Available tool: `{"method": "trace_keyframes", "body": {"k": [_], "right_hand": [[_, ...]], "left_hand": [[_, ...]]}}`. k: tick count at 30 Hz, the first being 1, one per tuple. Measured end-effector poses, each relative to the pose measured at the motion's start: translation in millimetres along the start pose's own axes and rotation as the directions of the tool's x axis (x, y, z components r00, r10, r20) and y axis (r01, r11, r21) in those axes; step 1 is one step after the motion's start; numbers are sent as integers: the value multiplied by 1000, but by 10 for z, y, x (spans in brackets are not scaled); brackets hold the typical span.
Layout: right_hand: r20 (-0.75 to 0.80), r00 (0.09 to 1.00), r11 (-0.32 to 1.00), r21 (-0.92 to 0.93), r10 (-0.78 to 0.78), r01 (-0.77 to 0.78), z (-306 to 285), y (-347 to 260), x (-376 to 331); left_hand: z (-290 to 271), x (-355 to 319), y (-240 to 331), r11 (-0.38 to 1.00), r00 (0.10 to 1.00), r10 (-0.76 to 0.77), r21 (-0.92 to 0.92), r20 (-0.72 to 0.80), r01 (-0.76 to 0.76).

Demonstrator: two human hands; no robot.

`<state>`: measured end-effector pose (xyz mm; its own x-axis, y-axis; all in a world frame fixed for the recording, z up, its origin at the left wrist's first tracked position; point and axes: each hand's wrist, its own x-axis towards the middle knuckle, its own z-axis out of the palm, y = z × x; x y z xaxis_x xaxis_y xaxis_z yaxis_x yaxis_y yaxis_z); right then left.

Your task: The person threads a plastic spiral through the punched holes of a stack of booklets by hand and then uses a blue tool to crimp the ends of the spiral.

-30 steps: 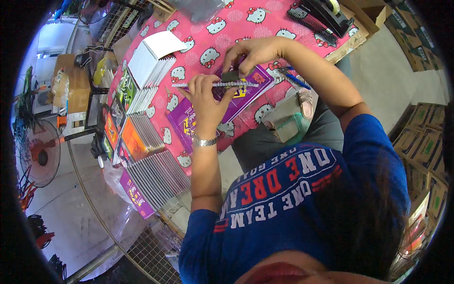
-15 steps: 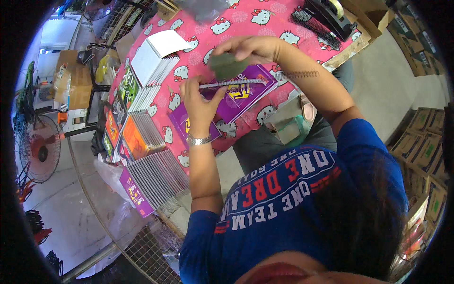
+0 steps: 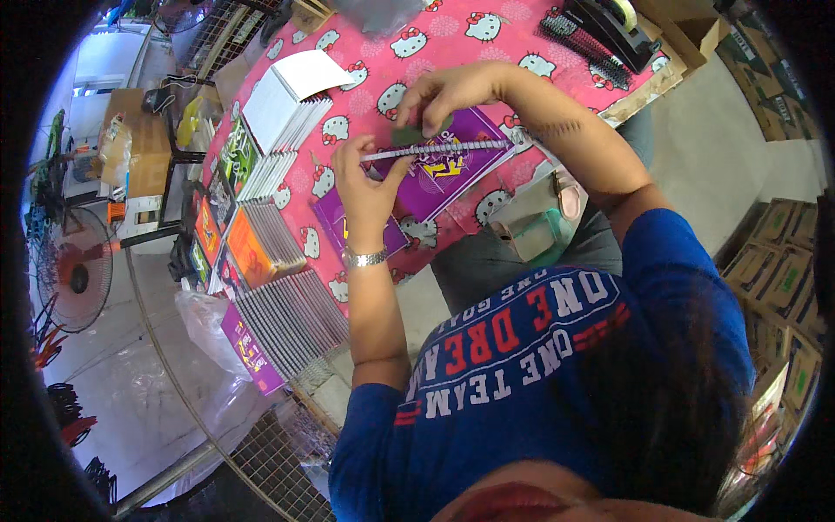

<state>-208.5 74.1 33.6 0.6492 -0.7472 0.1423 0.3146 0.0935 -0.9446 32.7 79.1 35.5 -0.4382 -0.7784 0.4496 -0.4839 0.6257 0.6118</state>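
My left hand pinches the left end of a notebook held on edge, its spiral-bound spine facing up. Along that spine runs a row of coil loops, and a dark wire coil lies in line past its right end, across my right forearm. Fingers curled, my right hand grips a dark green flat pad just behind the spine. Whether the pad touches the coil cannot be made out. Beneath both hands are notebooks with purple covers, partly hidden.
White-paged notebooks are stacked at the left of the pink patterned table. Nearer stand orange-covered notebooks and a row of spiral-bound ones. A black tape dispenser and loose black coils lie far right.
My right hand has lowered the green pad toward the spine, and less of the pad shows. The spine's right end has shifted to the right; the coil sticks out less beyond it.
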Motion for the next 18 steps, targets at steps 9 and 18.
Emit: {"method": "trace_keyframes", "body": {"k": [9, 18], "right_hand": [[-94, 995, 999, -23, 38, -40, -104, 72, 135], [89, 996, 1000, -27, 3, -1, -123, 23, 183]], "left_hand": [[-43, 15, -69, 989, 988, -143, -14, 64, 145], [3, 92, -59, 982, 987, -50, -173, 155, 77]]}}
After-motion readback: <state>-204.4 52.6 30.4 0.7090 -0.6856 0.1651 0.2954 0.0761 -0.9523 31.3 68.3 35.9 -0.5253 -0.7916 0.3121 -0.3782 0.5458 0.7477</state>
